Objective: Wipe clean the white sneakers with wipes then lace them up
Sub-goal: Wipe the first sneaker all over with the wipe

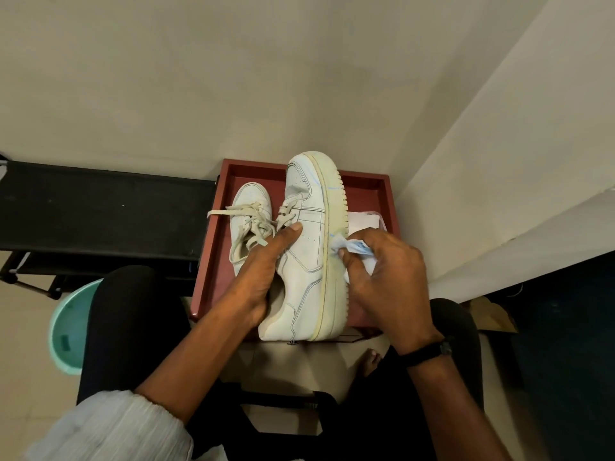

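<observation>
Left hand [263,267] grips white sneaker [309,247] tipped on side over red tray [213,247], toe pointing away, sole facing right. Right hand [386,281] pinches wipe [346,246] against sole edge. Second sneaker [249,207] lies in tray.

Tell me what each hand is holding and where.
The left hand grips the raised sneaker at its collar, thumb on the side panel. The right hand pinches a crumpled wipe against that sneaker's sole edge.

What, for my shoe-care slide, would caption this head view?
Left hand holds a white sneaker on its side; right hand presses a wipe to its sole, over a red tray.
</observation>
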The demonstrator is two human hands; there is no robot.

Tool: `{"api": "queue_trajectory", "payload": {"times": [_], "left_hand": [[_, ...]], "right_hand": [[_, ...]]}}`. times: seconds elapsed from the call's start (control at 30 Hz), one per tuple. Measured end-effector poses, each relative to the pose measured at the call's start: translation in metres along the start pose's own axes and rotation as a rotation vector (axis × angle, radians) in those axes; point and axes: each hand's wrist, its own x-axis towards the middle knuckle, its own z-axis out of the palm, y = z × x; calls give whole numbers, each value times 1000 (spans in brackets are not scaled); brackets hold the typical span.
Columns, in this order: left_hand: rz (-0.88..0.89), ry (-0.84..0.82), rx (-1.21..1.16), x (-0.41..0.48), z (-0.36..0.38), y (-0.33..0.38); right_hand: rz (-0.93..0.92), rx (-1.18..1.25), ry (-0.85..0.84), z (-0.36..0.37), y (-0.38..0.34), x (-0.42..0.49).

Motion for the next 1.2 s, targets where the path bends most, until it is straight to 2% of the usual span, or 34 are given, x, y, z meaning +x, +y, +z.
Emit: {"api": "queue_trajectory", "payload": {"times": [0.17, 0.3, 0.4, 0.47, 0.53, 0.7, 0.8, 0.9, 1.0, 1.07, 1.2], "left_hand": [[-21, 3, 7, 2, 0, -1], [-11, 2, 21, 2, -1, -2], [-19, -3, 15, 2, 0, -3], [-26, 3, 10, 3, 0, -3], [-36, 10, -2, 4, -1, -3], [-19, 49, -23, 6, -6, -1], [-15, 66, -25, 7, -6, -1], [-12, 69, -26, 6, -6, -1], [0, 68, -18, 6, -6, -1], [1, 73, -13, 6, -6, -2], [-5, 76, -8, 7, -8, -4]], "right_hand": [[-114, -24, -83, 7, -14, -13], [-2, -42, 2, -1, -2, 2], [18, 18, -11, -2, -5, 2], [35, 174, -55, -1, -14, -7], [143, 424, -75, -4, -18, -14], [684, 1232, -145, -24, -7, -18], [902, 1540, -228, -29, 0, -24], [996, 1736, -238, -28, 4, -33], [1077, 1855, -176, -27, 2, -42], [1126, 1916, -203, -27, -1, -46], [1108, 1835, -233, -19, -6, -47]]}}
